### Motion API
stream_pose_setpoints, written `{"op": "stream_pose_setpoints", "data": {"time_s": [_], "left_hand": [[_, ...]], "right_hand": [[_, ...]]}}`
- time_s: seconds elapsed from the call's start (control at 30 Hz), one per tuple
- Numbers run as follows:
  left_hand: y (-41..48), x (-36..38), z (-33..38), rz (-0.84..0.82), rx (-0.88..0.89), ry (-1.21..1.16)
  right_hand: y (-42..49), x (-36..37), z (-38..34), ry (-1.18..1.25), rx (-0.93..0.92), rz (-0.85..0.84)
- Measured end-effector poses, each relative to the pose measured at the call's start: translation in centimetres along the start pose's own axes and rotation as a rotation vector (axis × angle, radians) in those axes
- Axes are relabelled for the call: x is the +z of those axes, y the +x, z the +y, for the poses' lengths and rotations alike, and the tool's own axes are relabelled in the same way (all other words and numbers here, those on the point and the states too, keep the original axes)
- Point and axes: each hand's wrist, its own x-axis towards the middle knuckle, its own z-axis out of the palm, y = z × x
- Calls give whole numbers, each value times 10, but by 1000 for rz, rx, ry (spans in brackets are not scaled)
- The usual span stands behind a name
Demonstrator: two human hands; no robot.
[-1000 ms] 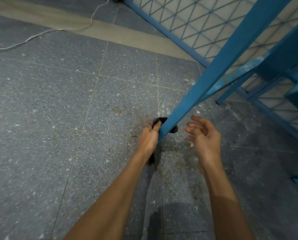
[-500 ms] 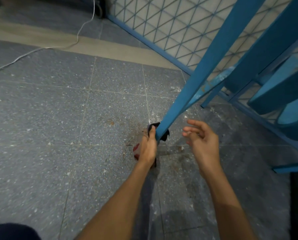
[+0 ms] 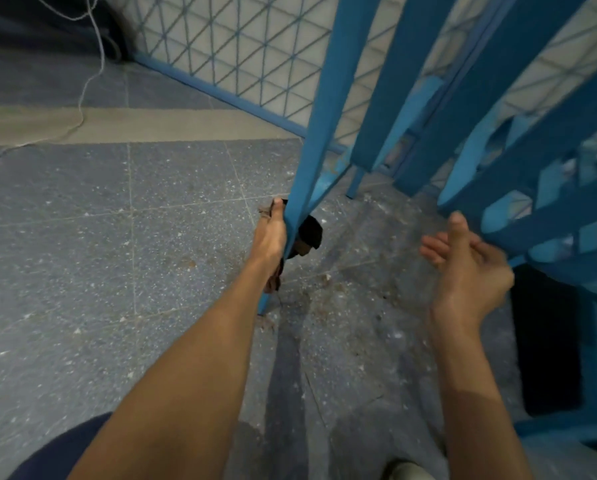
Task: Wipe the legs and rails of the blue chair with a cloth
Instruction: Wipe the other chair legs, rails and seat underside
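- Here, the left hand (image 3: pixel 271 233) is clamped around the blue chair's front leg (image 3: pixel 316 140), low down, pressing a dark cloth (image 3: pixel 310 233) against it; the cloth bulges out on the leg's far side.
- Left of that hand lies bare tiled floor (image 3: pixel 82 254).
- The right hand (image 3: pixel 465 263) hovers with fingers spread, holding nothing, just beside a blue rail (image 3: pixel 549 233).
- Crowded chair slats (image 3: pixel 394 81) rise beyond it.
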Motion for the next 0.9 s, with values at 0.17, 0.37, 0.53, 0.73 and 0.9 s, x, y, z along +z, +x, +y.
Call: {"op": "stream_pose_setpoints", "data": {"time_s": [0.17, 0.37, 0.53, 0.73, 0.9], "left_hand": [[4, -2, -6, -5, -18, -16], [20, -5, -26, -22, -20, 19], [-16, -7, -9, 37, -8, 31], [-33, -25, -18, 106, -12, 9], [-44, -36, -32, 146, -26, -61]], "right_hand": [[6, -11, -30, -74, 68, -123], [29, -23, -34, -201, 144, -197], [42, -31, -29, -279, 44, -313], [49, -31, -29, -325, 52, -460], [58, -21, -32, -309, 82, -590]]}}
